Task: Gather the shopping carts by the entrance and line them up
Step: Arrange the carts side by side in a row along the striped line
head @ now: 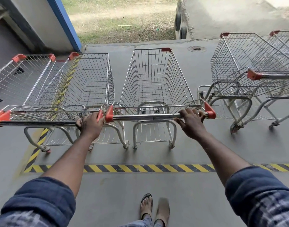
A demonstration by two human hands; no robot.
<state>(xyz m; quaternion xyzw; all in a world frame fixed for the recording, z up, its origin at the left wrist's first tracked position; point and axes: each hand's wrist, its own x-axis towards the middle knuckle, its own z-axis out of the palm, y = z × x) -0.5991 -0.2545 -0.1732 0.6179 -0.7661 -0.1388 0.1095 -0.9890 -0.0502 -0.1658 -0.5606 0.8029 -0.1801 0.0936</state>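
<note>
As arms stretch out (sleeves rolled), left hand grips left cart, right hand middle cart.

silver carts, orange corners, yellow-black floor stripe

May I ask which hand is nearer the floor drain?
Right: the right hand, on the middle cart's handle, is straight behind the floor drain; the left hand is farther left.
</note>
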